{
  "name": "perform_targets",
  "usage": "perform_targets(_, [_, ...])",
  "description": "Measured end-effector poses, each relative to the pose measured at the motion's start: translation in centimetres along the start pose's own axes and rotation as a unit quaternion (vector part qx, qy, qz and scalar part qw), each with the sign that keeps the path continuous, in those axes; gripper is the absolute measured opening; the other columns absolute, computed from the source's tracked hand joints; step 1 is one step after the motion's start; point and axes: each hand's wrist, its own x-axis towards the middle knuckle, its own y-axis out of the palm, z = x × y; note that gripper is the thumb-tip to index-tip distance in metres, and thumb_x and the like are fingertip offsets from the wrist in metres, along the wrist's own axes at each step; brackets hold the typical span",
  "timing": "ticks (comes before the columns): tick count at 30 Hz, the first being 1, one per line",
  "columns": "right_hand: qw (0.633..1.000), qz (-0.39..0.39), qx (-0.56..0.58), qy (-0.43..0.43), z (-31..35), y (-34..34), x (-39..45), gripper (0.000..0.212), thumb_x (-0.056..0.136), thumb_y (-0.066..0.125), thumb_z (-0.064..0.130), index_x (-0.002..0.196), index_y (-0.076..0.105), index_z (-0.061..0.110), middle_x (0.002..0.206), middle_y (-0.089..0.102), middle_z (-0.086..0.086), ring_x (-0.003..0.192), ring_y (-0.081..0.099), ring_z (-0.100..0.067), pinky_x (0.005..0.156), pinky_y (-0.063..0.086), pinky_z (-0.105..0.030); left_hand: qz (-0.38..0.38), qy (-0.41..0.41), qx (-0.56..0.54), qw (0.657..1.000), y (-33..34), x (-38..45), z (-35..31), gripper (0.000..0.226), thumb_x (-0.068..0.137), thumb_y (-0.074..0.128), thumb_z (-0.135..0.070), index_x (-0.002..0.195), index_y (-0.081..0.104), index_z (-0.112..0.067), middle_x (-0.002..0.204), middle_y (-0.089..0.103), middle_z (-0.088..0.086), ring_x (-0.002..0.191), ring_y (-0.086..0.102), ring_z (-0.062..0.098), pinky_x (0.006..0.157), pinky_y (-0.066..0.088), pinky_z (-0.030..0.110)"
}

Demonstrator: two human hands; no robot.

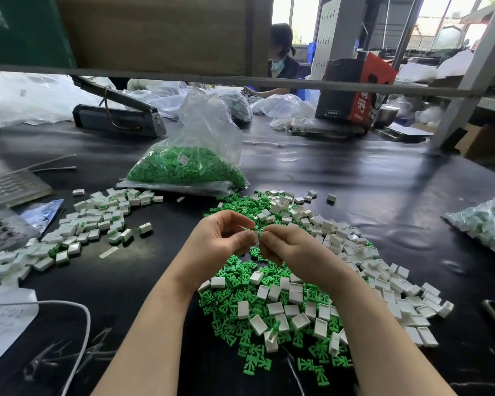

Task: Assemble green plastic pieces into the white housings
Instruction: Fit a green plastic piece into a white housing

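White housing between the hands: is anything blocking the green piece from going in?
Cannot tell fully. The left hand and right hand meet fingertip to fingertip around a small white housing, and the fingers hide its opening. No green piece shows at the pinch; nothing else intrudes between the hands.

There is only the one view, worn on the person's head, tipped forward and down over the near edge of the black counter [340, 178], close above it, wide enough to reach its far edge.
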Motion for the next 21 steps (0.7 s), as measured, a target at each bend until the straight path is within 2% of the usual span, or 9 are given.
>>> perform_targets(2, [1.000, -0.004, 0.009, -0.007, 0.13, 0.03, 0.02, 0.035, 0.103, 0.045, 0.017, 0.069, 0.050, 0.017, 0.056, 0.045, 0.012, 0.053, 0.038, -0.005, 0.058, 0.033, -0.022, 0.030, -0.011, 0.045, 0.998, -0.10, -0.01, 0.19, 0.005, 0.094, 0.061, -0.012, 0.091, 0.063, -0.008, 0.073, 0.069, 0.004, 0.066, 0.062, 0.008, 0.063, 0.048, 0.017])
perform_targets(5, [1.000, 0.005, 0.029, -0.001, 0.24, 0.08, -0.06, 0.036, 0.103, 0.045, 0.014, 0.067, 0.048, 0.015, 0.055, 0.043, 0.012, 0.052, 0.037, -0.004, 0.055, 0.033, -0.017, 0.075, -0.019, 0.086, 0.993, -0.03, -0.15, 0.33, 0.019, 0.100, 0.050, -0.015, 0.084, 0.060, -0.012, 0.071, 0.060, 0.005, 0.062, 0.052, 0.006, 0.061, 0.040, 0.014])
perform_targets(10, [0.996, 0.038, 0.078, 0.030, 0.12, -0.15, -0.28, 0.036, 0.103, 0.044, 0.011, 0.068, 0.047, 0.014, 0.054, 0.044, 0.014, 0.049, 0.041, 0.003, 0.054, 0.036, -0.010, 0.098, -0.024, 0.075, 0.992, 0.11, -0.14, 0.20, 0.018, 0.101, 0.050, -0.013, 0.085, 0.056, -0.008, 0.073, 0.050, 0.007, 0.058, 0.043, 0.004, 0.058, 0.035, 0.017])
perform_targets(13, [0.995, 0.052, 0.076, 0.030, 0.10, -0.17, -0.28, 0.035, 0.103, 0.045, 0.011, 0.068, 0.049, 0.014, 0.056, 0.046, 0.014, 0.051, 0.043, 0.003, 0.055, 0.037, -0.010, 0.109, -0.014, 0.086, 0.990, 0.03, -0.17, 0.06, 0.017, 0.100, 0.051, -0.014, 0.086, 0.057, -0.005, 0.074, 0.050, 0.005, 0.057, 0.044, -0.001, 0.057, 0.036, 0.011])
perform_targets(15, [0.996, 0.060, 0.067, 0.026, 0.09, -0.17, -0.28, 0.035, 0.103, 0.045, 0.013, 0.068, 0.049, 0.016, 0.057, 0.044, 0.013, 0.054, 0.040, -0.003, 0.055, 0.035, -0.014, 0.115, -0.008, 0.088, 0.989, -0.07, -0.20, -0.01, 0.017, 0.099, 0.052, -0.013, 0.084, 0.057, -0.008, 0.073, 0.052, 0.001, 0.057, 0.045, -0.003, 0.057, 0.036, 0.008])
perform_targets(17, [0.996, 0.071, 0.046, 0.022, 0.01, -0.21, -0.36, 0.034, 0.103, 0.046, 0.016, 0.069, 0.050, 0.015, 0.060, 0.042, 0.008, 0.057, 0.035, -0.009, 0.056, 0.031, -0.021, 0.125, -0.007, 0.109, 0.986, -0.26, -0.21, 0.00, 0.018, 0.099, 0.053, -0.015, 0.083, 0.058, -0.010, 0.074, 0.052, 0.000, 0.061, 0.045, -0.001, 0.060, 0.037, 0.012])
perform_targets(21, [0.994, 0.090, 0.051, 0.028, -0.12, -0.34, -0.50, 0.031, 0.102, 0.048, 0.019, 0.081, 0.055, -0.002, 0.066, 0.040, -0.001, 0.065, 0.033, -0.020, 0.060, 0.030, -0.027, 0.144, -0.016, 0.135, 0.980, -0.63, -0.23, 0.16, 0.024, 0.099, 0.054, -0.017, 0.076, 0.060, -0.024, 0.070, 0.052, -0.011, 0.069, 0.044, 0.005, 0.069, 0.036, 0.023])
